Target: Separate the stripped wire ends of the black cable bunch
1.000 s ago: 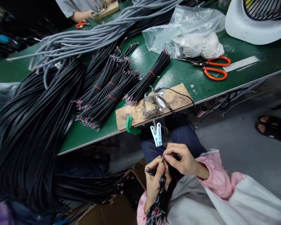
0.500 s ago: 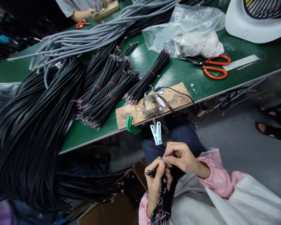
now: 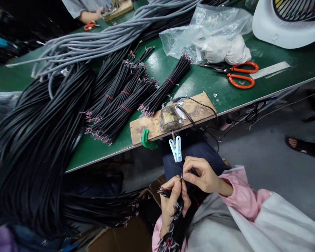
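Note:
Several black cables (image 3: pixel 176 218) with stripped red and white wire ends lie in my left hand (image 3: pixel 172 199), its fingers closed around them over my lap. My right hand (image 3: pixel 201 175) pinches the tip of one cable (image 3: pixel 181 176) that sticks up from the left hand; thumb and forefinger press on its thin coloured wires. Just above the hands a light blue clothes peg (image 3: pixel 176 148) hangs on the shaft of a small motor (image 3: pixel 169 118) wrapped in plastic. That motor sits on a wooden board (image 3: pixel 196 105) at the table edge, beside a green clamp (image 3: pixel 147 140).
On the green table (image 3: pixel 275 82) lie tied black cable bundles (image 3: pixel 126 101), grey cables (image 3: pixel 94 45), orange-handled scissors (image 3: pixel 241 75), a plastic bag (image 3: pixel 207 31) and a white fan (image 3: pixel 278 28). A cardboard box (image 3: pixel 126 236) stands below. Another person's hand (image 3: pixel 99 13) shows at the back.
My hands have drawn slightly apart, and the cable tip with its coloured wires now shows between them. The left hand has shifted a little left and down. A bystander's foot has moved.

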Tool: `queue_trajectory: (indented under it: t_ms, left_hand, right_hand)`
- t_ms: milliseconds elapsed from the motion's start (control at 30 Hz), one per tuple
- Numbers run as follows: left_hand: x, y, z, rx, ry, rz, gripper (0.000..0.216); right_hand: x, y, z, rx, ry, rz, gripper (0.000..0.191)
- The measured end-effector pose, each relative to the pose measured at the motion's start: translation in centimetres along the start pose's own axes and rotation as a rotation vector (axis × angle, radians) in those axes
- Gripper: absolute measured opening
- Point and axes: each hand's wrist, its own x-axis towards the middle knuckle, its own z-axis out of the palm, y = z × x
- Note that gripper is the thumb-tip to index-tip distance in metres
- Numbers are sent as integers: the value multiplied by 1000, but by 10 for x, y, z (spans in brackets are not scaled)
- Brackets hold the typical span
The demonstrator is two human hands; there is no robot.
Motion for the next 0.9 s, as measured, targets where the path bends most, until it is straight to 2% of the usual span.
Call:
queue_trajectory:
  t_ms: [100,267,333,400,467,567,633,700,767,833,900]
  left_hand:
    - [1,5,1,-14,-6,-21,36]
    - [3,7,4,-9,7,-20,34]
    - [5,7,2,-12,5,0,32]
    - [8,7,-1,-18,-26,11,31]
    - [11,8,-7,-9,-106,12,31]
    - [16,9,-13,56,-234,61,25]
    - [17,11,-14,124,-215,154,18]
    - [17,14,-12,200,-141,249,12]
    - [16,19,-9,261,-101,296,11]
    - [15,23,-7,269,-101,282,14]
    - [15,26,-5,227,-99,220,19]
  right_hand:
    - [3,3,-4,42,88,70,16]
    - [5,-5,-1,88,2,91,20]
    - [6,-9,1,3,36,64,12]
    - [6,-10,3,-3,63,60,12]
    - [7,-7,4,151,26,125,13]
    - [10,0,6,543,-71,322,22]
    - [16,4,6,681,-55,425,27]
    - [25,4,2,619,43,437,27]
    - [31,1,-5,450,125,376,22]
    - [33,-3,-12,338,123,286,20]
    - [29,-4,-17,313,45,196,18]
